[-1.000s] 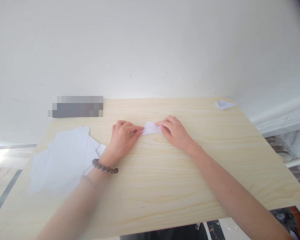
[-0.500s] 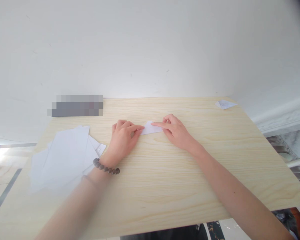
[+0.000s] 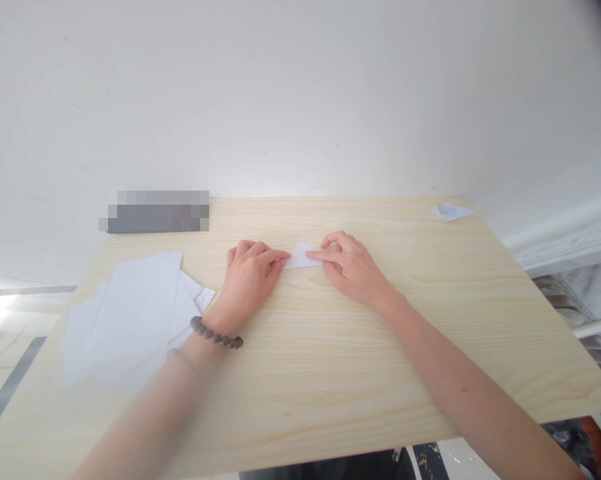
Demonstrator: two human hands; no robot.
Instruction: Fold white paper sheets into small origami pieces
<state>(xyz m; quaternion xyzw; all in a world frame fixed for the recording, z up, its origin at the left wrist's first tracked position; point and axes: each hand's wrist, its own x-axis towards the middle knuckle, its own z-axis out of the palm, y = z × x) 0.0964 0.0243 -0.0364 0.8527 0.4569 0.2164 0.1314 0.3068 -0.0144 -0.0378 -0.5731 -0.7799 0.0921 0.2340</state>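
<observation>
A small folded piece of white paper (image 3: pixel 301 257), roughly triangular with its peak pointing away from me, lies on the pale wooden table (image 3: pixel 320 373). My left hand (image 3: pixel 253 277) pinches its left end between thumb and forefinger. At the right end, my right hand (image 3: pixel 353 267) grips the paper, the thumb below and the forefinger laid along the upper face. Both ends of the paper are hidden under the fingers. A dark bead bracelet (image 3: pixel 215 335) circles my left wrist.
Several loose sheets of white paper (image 3: pixel 135 307) overlap at the left of the table. A blurred-out dark grey object (image 3: pixel 157 217) stands at the back left by the white wall (image 3: pixel 290 100). Another folded paper piece (image 3: pixel 450 212) lies near the back right corner.
The right hand's fingers have shifted slightly on the folded paper, with the thumb and forefinger closer in. The left hand keeps its pinch. The whole view has moved very slightly.
</observation>
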